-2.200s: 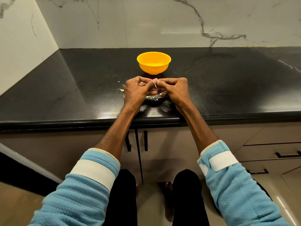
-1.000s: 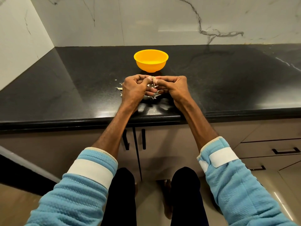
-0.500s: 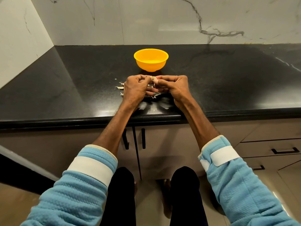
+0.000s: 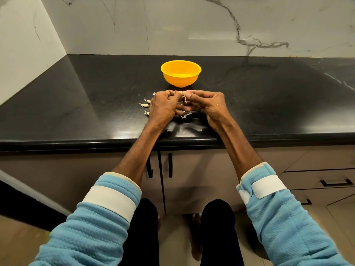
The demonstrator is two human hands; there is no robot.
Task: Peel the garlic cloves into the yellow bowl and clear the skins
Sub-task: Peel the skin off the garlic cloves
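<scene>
The black polished stone countertop (image 4: pixel 269 104) carries everything near its front edge. The round yellow plastic bowl (image 4: pixel 180 80) stands further back, just beyond the hands, and I can see no clove in it from here. The left hand (image 4: pixel 163 108) and right hand (image 4: pixel 209 106) are both curled, pinching one small pale garlic clove (image 4: pixel 184 93) between them. Compared with a moment ago, a thin papery strip of skin (image 4: pixel 185 100) now dangles below it, so this clove looks nearly bare. Pale scraps (image 4: pixel 145 105) lie beside the left hand, uncleared.
</scene>
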